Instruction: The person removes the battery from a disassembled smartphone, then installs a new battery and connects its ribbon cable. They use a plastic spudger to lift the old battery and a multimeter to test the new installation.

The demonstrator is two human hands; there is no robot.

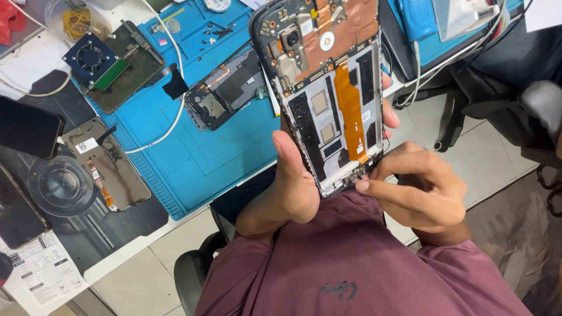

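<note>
While the view looks down past a maroon shirt, the bench items run from left to right as follows. At the far left edge lies a dark slab-shaped phone, screen up, on a black bench surface, with a printed white paper sheet below it. Just to the right rests a grey detached phone back panel bearing a white sticker, its right side overlapping the edge of a blue ribbed rubber work mat. On the mat's upper left sits a small black square fan on a dark plate; a white cable curves down across the mat. Near the mat's centre lies a black phone mid-frame with exposed parts.

The left hand is closed around the lower left edge of an opened black smartphone chassis with copper shielding and an orange flex ribbon, thumb pressed along the side and fingertips showing past the right edge. The chassis is held upright above the mat's right edge, well clear of the bench. The right hand is curled, its thumb and forefinger pinched at the chassis's bottom right corner, touching the connector area there; whether it grips a small part cannot be told.
</note>
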